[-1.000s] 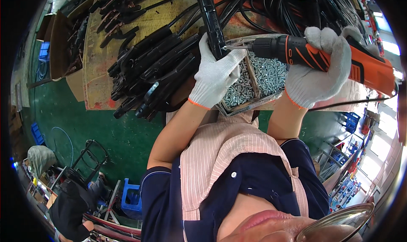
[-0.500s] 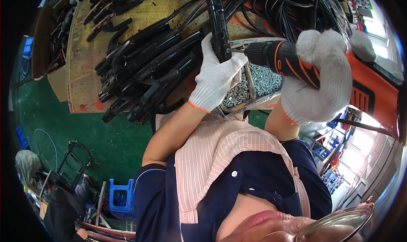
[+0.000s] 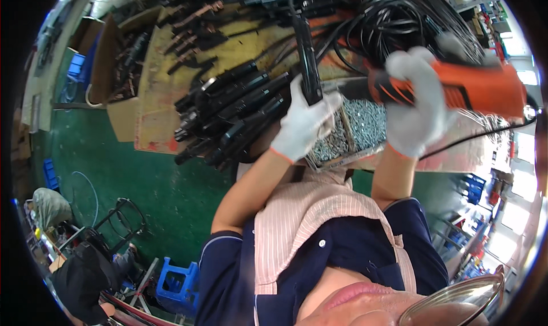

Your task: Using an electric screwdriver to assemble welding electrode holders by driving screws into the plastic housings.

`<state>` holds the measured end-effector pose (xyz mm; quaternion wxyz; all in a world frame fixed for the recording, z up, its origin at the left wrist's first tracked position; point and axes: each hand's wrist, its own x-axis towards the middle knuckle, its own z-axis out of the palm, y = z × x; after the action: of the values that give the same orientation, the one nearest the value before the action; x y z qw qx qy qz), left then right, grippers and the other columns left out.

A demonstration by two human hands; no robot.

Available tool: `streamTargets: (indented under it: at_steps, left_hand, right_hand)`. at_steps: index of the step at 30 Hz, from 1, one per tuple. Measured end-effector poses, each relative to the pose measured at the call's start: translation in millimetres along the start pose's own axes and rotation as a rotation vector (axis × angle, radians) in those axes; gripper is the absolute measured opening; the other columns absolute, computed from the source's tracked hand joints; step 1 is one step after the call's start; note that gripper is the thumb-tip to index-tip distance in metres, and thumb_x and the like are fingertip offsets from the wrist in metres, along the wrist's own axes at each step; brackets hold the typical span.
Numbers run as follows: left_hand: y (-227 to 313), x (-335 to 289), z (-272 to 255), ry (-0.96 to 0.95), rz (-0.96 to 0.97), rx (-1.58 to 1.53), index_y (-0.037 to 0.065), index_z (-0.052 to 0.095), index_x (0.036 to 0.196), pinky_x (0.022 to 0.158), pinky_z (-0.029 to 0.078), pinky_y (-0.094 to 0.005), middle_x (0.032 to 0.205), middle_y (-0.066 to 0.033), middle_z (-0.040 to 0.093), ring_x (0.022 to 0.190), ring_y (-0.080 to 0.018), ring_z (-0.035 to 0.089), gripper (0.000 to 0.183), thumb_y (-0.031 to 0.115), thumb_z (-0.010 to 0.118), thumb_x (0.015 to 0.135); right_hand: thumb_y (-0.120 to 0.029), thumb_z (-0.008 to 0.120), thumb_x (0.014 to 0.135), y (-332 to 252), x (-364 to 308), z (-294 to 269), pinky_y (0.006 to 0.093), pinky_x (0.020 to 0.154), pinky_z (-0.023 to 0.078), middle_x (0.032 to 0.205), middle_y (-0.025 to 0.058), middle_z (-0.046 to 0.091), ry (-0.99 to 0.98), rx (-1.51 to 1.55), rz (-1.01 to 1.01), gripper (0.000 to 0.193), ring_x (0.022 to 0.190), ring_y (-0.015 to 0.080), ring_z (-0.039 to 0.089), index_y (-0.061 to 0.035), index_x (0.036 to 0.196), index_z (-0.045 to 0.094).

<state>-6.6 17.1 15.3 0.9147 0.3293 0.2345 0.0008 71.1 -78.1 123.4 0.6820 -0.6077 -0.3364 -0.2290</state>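
Note:
Upright in my gloved left hand [image 3: 304, 123] is a black tubular handle [image 3: 307, 55], gripped near its lower end, with a black cable at its top. My gloved right hand [image 3: 419, 100] is wrapped round an orange and black power drill [image 3: 479, 87], which lies almost level. The drill's dark chuck points left at the handle's lower end; motion blur hides whether its bit touches. Below and between my hands is a tray of small silver screws [image 3: 365, 126], split by a divider. Left of my left hand lies a pile of similar black handles [image 3: 240, 109].
Coiled black cables [image 3: 394, 21] lie at the back of the worn yellow table [image 3: 157, 109]. Copper-coloured clamp parts [image 3: 197, 15] are spread at the far left, beside an open cardboard box [image 3: 105, 69]. A blue stool [image 3: 176, 283] and another person [image 3: 85, 280] are at lower left.
The drill has swung from slanting down to the right to nearly level, and it is blurred. The handle stays in my left hand. The whole view has shifted.

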Motion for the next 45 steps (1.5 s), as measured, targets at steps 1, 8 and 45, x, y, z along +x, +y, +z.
streamTargets:
  at_steps: [1,8,45]
  left_hand:
    - [4.8,-11.0,2.7,0.033,-0.002,0.076,0.009,0.021,0.144,0.046,0.04,-0.0218,0.082,-0.0003,0.052,0.055,-0.0067,0.05,0.077,0.007,0.074,0.087]
    - [93.9,-92.9,-59.8,0.007,0.4,1.894,0.015,0.043,0.138,0.068,0.055,-0.0416,0.097,-0.0148,0.064,0.081,-0.0329,0.068,0.059,0.018,0.072,0.086]
    - [251.6,-21.7,-34.3,0.007,1.183,2.332,0.013,0.073,0.093,0.079,0.049,-0.0363,0.092,-0.0031,0.066,0.088,-0.0239,0.062,0.022,0.03,0.077,0.079]
  right_hand:
    - [0.005,0.058,0.082,-2.9,4.4,-20.0,0.0288,0.067,0.045,0.092,0.0112,0.056,-0.013,0.062,-0.103,0.024,0.072,0.0152,0.05,-0.0009,0.105,0.059]
    - [-0.012,0.058,0.095,-24.9,22.7,-101.6,0.022,0.062,0.041,0.11,0.0113,0.054,0.06,0.67,0.612,0.029,0.071,0.009,0.047,-0.0052,0.122,0.05]
    - [-0.026,0.071,0.081,229.3,32.3,14.3,0.0417,0.089,0.049,0.106,0.0096,0.062,-0.973,-1.18,-0.118,0.04,0.105,0.0297,0.06,-0.0089,0.116,0.06]
